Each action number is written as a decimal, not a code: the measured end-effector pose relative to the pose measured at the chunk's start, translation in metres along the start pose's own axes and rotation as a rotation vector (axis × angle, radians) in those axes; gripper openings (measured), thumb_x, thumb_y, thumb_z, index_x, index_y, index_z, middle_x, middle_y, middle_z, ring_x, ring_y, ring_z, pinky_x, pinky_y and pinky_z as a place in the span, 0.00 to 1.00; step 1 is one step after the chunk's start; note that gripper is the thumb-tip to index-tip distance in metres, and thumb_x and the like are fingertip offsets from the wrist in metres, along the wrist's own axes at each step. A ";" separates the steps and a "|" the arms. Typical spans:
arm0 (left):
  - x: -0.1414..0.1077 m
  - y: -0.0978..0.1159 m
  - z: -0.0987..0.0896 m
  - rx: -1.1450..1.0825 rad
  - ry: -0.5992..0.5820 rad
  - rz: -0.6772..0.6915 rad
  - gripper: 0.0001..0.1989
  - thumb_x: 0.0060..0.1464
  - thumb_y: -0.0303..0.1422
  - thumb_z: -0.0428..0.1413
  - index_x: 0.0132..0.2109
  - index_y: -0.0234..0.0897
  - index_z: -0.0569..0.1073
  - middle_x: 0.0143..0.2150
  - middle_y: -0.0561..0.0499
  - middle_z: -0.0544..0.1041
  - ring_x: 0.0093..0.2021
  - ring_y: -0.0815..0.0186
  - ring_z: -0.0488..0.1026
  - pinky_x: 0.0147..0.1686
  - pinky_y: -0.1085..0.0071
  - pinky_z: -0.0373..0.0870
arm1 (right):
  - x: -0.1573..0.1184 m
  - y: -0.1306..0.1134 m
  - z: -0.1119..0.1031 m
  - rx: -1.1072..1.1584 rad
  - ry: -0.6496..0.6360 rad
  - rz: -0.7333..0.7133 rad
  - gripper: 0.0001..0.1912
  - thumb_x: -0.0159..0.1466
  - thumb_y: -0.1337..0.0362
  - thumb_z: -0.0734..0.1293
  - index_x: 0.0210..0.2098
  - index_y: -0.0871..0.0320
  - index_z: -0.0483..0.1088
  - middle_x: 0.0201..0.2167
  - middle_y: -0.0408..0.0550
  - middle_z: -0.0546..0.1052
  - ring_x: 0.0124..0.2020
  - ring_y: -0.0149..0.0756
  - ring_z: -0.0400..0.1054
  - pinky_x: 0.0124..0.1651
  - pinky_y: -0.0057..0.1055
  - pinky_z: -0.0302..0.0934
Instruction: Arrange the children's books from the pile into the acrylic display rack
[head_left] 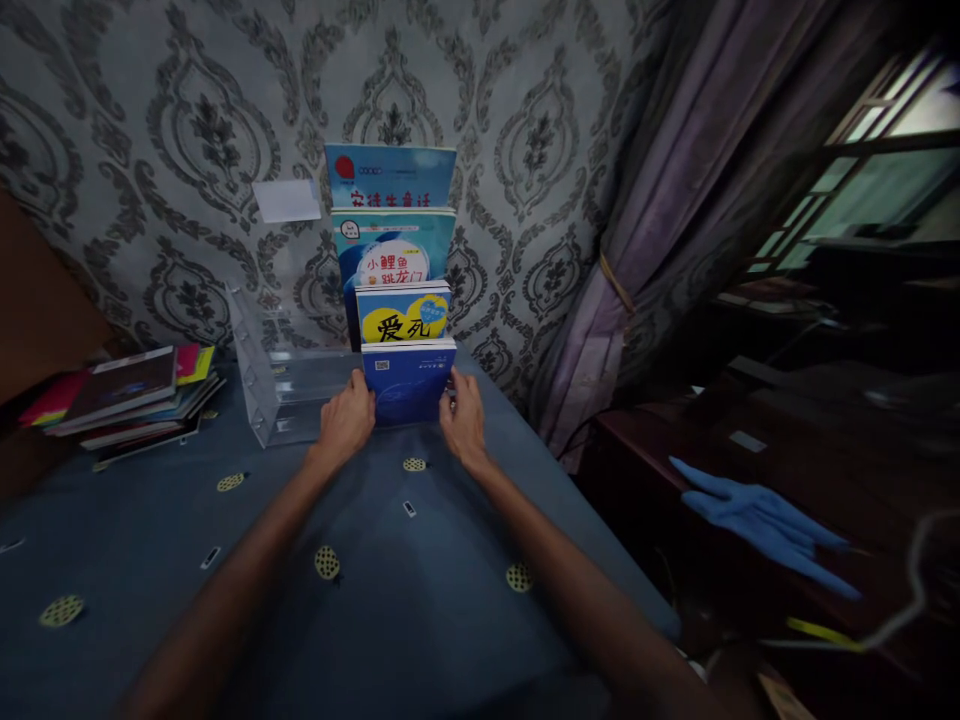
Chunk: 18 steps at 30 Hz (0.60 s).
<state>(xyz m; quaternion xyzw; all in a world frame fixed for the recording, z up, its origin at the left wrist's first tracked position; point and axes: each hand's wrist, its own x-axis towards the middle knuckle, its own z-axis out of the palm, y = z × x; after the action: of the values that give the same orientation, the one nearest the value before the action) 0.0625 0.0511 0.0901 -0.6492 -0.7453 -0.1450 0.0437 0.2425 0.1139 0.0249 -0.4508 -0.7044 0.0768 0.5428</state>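
A dark blue book (409,385) stands upright at the front of a tiered row. My left hand (349,415) grips its left edge and my right hand (463,412) its right edge, the fingers of both partly hidden behind it. Behind it rise a yellow and white book (405,318), a teal book (394,250) and a taller blue book (390,175). The clear plastic rack (259,375) extends to the left of the books, its compartments there holding nothing.
On the left of the blue tablecloth (270,560) lies a pile of books (135,395). A white card (287,200) is near the patterned wall. To the right are a tied curtain (600,320) and a blue glove (765,520) on a dark red surface.
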 end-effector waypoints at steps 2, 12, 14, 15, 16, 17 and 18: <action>-0.002 0.000 -0.001 0.001 0.000 0.007 0.14 0.68 0.34 0.42 0.55 0.31 0.63 0.50 0.34 0.78 0.47 0.49 0.80 0.42 0.60 0.73 | -0.004 0.002 -0.003 0.006 -0.014 0.010 0.28 0.65 0.69 0.56 0.64 0.60 0.62 0.45 0.57 0.70 0.48 0.46 0.68 0.54 0.46 0.67; -0.019 -0.029 0.029 -0.210 0.179 0.145 0.20 0.64 0.29 0.47 0.62 0.31 0.60 0.55 0.35 0.75 0.55 0.51 0.74 0.52 0.56 0.72 | -0.044 0.001 -0.013 0.053 -0.112 0.110 0.26 0.64 0.68 0.57 0.62 0.61 0.65 0.47 0.58 0.72 0.46 0.45 0.71 0.47 0.43 0.71; -0.028 -0.047 0.039 -0.219 0.262 0.222 0.21 0.63 0.27 0.48 0.62 0.32 0.61 0.57 0.36 0.73 0.58 0.52 0.71 0.55 0.56 0.70 | -0.059 0.000 -0.011 0.058 -0.177 0.090 0.25 0.65 0.67 0.58 0.60 0.59 0.67 0.45 0.56 0.73 0.45 0.45 0.71 0.48 0.44 0.70; -0.033 -0.059 0.043 -0.205 0.288 0.260 0.21 0.62 0.26 0.47 0.61 0.33 0.62 0.56 0.37 0.73 0.58 0.53 0.71 0.56 0.56 0.69 | -0.065 -0.001 -0.009 0.062 -0.212 0.075 0.24 0.64 0.66 0.58 0.59 0.58 0.69 0.44 0.55 0.75 0.44 0.45 0.72 0.49 0.45 0.70; -0.039 -0.071 0.045 -0.181 0.302 0.288 0.21 0.62 0.25 0.47 0.61 0.34 0.63 0.56 0.38 0.73 0.57 0.54 0.71 0.57 0.56 0.68 | -0.070 -0.001 -0.008 0.063 -0.248 0.061 0.22 0.65 0.65 0.59 0.57 0.57 0.70 0.43 0.54 0.76 0.42 0.45 0.72 0.49 0.46 0.70; -0.044 -0.085 0.044 -0.153 0.308 0.298 0.20 0.61 0.25 0.47 0.60 0.34 0.64 0.55 0.39 0.73 0.57 0.54 0.71 0.57 0.56 0.68 | -0.075 -0.002 -0.006 0.065 -0.292 0.050 0.21 0.65 0.64 0.60 0.55 0.57 0.71 0.42 0.53 0.77 0.41 0.45 0.73 0.49 0.46 0.70; -0.050 -0.100 0.042 -0.124 0.312 0.287 0.20 0.61 0.25 0.47 0.60 0.34 0.64 0.55 0.40 0.73 0.56 0.55 0.71 0.58 0.56 0.68 | -0.077 -0.002 -0.004 0.068 -0.340 0.037 0.20 0.65 0.63 0.60 0.54 0.57 0.73 0.40 0.53 0.77 0.40 0.45 0.73 0.48 0.46 0.70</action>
<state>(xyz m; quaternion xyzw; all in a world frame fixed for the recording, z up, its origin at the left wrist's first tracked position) -0.0227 0.0038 0.0215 -0.7198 -0.6192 -0.2814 0.1389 0.2451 0.0555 -0.0259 -0.4257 -0.7747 0.1859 0.4291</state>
